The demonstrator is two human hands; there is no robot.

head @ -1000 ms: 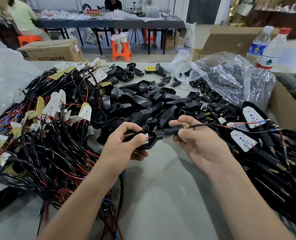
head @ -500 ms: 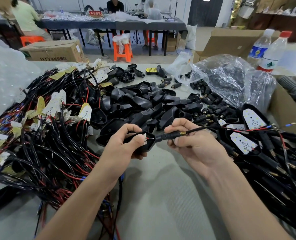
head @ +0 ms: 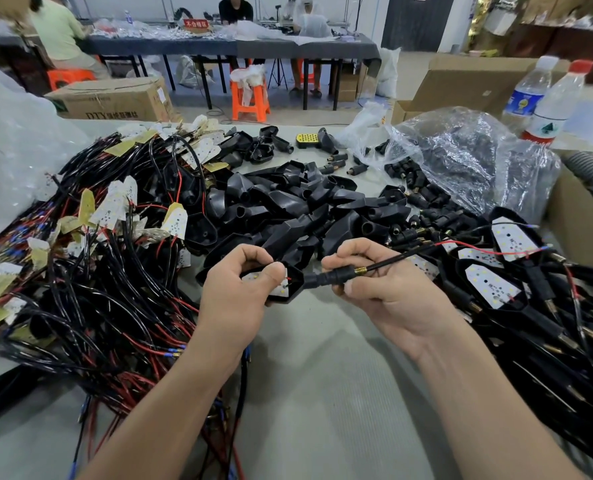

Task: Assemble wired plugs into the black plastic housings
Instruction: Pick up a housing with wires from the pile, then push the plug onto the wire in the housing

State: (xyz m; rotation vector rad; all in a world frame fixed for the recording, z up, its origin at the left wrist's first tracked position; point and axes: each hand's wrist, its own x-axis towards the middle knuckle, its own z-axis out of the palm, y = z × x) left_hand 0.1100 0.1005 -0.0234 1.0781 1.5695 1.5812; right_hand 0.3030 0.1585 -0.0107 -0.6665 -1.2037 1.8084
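Observation:
My left hand (head: 243, 292) grips a black plastic housing (head: 293, 287) with a white LED board inside, thumb pressing on the board. Just to its right, my right hand (head: 374, 289) pinches a black plug (head: 333, 276) with a brass collar, whose tip sits at the housing's neck. The plug's black cable (head: 402, 257) runs up and right toward the finished pile. Loose empty housings (head: 288, 209) lie heaped behind my hands.
A tangle of black and red wires with LED boards (head: 108, 237) fills the left. Finished assemblies (head: 517, 292) pile at the right. A clear bag of plugs (head: 461, 161), two water bottles (head: 551, 102) and cardboard boxes stand behind. People sit at a far table.
My hands have drawn closer together and the plug has slid further into the housing's neck. The cable has been pulled left with it.

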